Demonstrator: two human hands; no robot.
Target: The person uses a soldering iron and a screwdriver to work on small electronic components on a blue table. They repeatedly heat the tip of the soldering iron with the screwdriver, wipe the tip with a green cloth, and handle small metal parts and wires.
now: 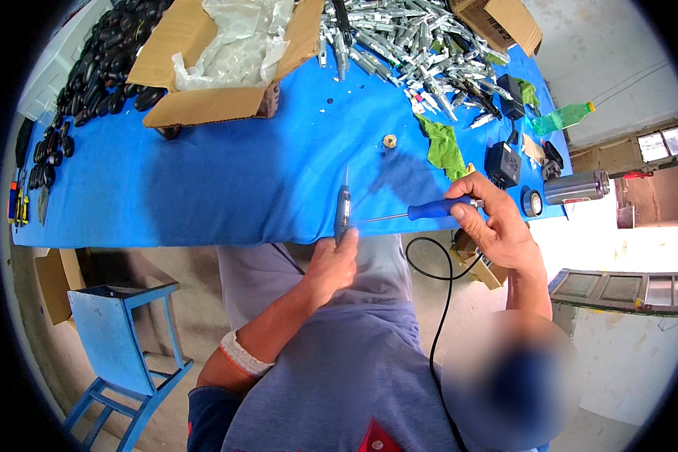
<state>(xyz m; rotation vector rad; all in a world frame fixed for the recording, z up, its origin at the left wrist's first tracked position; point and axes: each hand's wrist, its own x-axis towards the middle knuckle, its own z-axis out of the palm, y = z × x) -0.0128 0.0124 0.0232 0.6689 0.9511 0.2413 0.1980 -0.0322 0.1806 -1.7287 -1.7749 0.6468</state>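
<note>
Clock directions are taken from the metal piece (pixel 343 207), which is held at the near edge of the blue-covered surface (pixel 113 188), its thin point toward 12. Left hand (pixel 334 265), at 6 o'clock: closed on the lower end of the piece. Right hand (pixel 497 222), at 3: fingers and thumb pinch the rear of a blue screwdriver (pixel 434 210), shaft aimed at 9, tip just beside the piece's flank; contact cannot be told. Brass-coloured ring (pixel 389 141) lies at 1, green cloth (pixel 441 145) at 2, both apart from the work. Judgement on technique: keep the left grip firm and below the driver's line, seat the tip squarely before turning, press along the shaft, and bring the piece's lower end down against the surface if it rocks.
</note>
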